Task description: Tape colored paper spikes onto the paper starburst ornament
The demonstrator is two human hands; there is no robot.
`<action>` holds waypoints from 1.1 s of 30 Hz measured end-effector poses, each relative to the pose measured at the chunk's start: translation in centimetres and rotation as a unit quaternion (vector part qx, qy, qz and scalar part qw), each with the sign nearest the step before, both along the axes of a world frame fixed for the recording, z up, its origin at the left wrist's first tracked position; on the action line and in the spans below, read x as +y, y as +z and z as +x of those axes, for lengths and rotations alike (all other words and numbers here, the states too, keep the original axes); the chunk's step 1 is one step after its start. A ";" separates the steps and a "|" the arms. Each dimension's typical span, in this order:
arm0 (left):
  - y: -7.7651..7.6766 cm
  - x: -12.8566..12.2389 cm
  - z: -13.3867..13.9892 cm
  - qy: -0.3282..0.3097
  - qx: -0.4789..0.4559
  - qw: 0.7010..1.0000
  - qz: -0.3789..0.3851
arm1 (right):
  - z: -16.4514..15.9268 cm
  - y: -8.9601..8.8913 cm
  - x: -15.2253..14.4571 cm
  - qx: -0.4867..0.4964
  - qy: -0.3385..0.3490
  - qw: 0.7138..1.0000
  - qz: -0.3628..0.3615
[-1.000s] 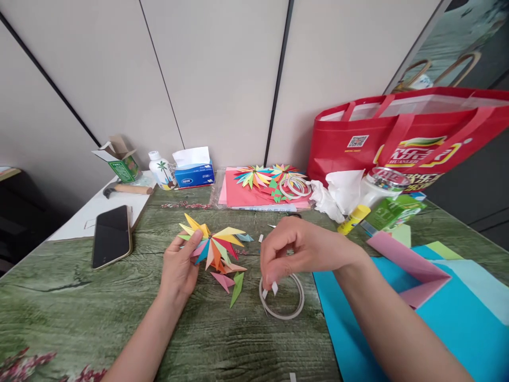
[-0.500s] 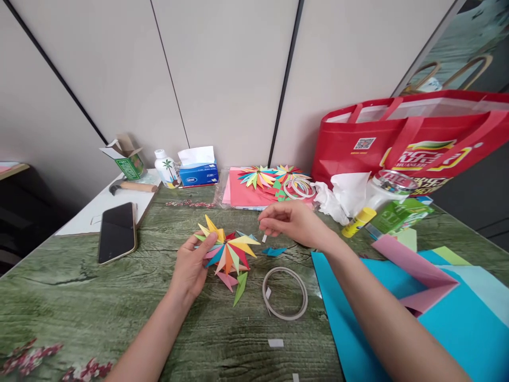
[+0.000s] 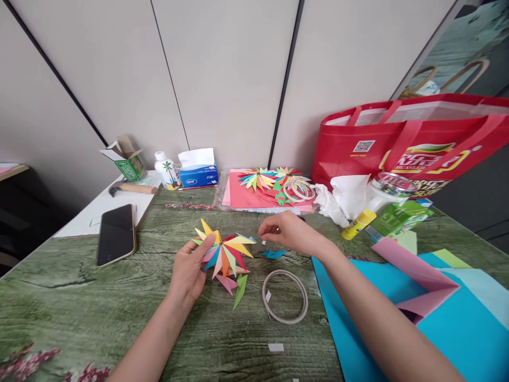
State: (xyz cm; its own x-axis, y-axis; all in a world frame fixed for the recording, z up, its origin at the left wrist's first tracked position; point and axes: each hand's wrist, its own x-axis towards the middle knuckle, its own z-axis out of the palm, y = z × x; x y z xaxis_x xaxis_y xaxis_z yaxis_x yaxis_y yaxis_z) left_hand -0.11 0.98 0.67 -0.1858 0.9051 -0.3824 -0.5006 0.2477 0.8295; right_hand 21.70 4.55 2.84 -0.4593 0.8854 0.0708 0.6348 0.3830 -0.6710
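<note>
My left hand (image 3: 192,268) pinches a many-pointed folded paper star (image 3: 226,249) in yellow, red, blue, orange and green, its thumb lying on top near the centre. Just right of the star, my right hand (image 3: 288,232) is closed, with a small white strip (image 3: 263,242) showing under its fingertips. Below that hand a blue folded paper piece (image 3: 274,254) lies on the table. A pink folded piece (image 3: 227,284) and a green folded piece (image 3: 240,292) sit just under the star's near edge. A roll of narrow tape (image 3: 285,319) lies flat nearer to me, a white scrap inside its ring.
Finished paper stars (image 3: 256,179) and more tape rolls rest on red paper (image 3: 248,199) at the back. On the right are blue paper sheets (image 3: 358,307), a glue stick (image 3: 359,224) and a red bag (image 3: 358,138). Leftward lie a phone (image 3: 116,236) and a hammer (image 3: 137,188).
The star in my left hand has shifted slightly left. My right hand has dropped a little, and less of the white strip shows beneath its fingers.
</note>
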 end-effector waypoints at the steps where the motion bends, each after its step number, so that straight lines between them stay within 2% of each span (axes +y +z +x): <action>1: 0.0 0.0 0.0 0.000 0.000 1.000 0.001 | -0.1 -0.4 0.1 0.011 0.015 1.000 -0.019; 4: 0.1 0.1 0.0 -0.004 -0.001 1.000 0.001 | -1.0 -1.8 0.4 0.051 0.063 0.994 -0.069; 9: 0.0 0.2 0.0 -0.013 -0.003 1.000 -0.005 | -3.1 -3.6 -0.2 0.050 0.095 0.990 -0.095; 14: 0.1 0.1 0.1 -0.019 -0.016 1.000 -0.008 | -3.2 -4.0 -0.3 0.078 0.099 0.983 -0.130; 16: 0.1 0.0 0.1 -0.019 -0.027 0.999 -0.009 | -2.6 -3.9 0.2 0.101 0.079 0.983 -0.128; 20: 0.0 0.3 -0.3 -0.010 -0.072 0.997 -0.014 | -2.0 -3.8 1.1 0.141 -0.002 0.988 -0.065; 22: 0.1 0.6 -0.7 0.005 -0.106 0.994 -0.019 | -2.4 -3.7 0.9 0.155 -0.016 0.987 -0.028; 24: 0.5 0.9 -1.0 0.028 -0.141 0.989 -0.015 | -3.3 -3.6 0.3 0.166 0.021 0.986 0.008; 26: 1.1 1.0 -1.2 0.038 -0.168 0.985 -0.013 | -4.4 -3.5 -0.6 0.164 0.123 0.977 0.063; 29: 1.7 0.9 -1.2 0.042 -0.215 0.976 -0.004 | -5.3 -3.6 -1.3 0.105 0.200 0.969 0.101; 31: 1.8 0.8 -1.2 0.039 -0.218 0.975 0.002 | -5.3 -3.7 -1.3 0.063 0.192 0.974 0.106; 33: 1.4 0.8 -1.2 0.029 -0.180 0.983 0.000 | -5.0 -3.9 -1.0 0.049 0.138 0.983 0.113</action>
State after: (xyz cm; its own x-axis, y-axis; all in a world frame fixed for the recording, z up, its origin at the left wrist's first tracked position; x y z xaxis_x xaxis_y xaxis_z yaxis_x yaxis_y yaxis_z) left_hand -1.30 1.81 2.06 -0.0904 0.8967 -0.4333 -0.7746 0.2102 0.5965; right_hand 16.74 3.59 -1.10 -0.6603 0.6850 0.3080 0.4224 0.6778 -0.6018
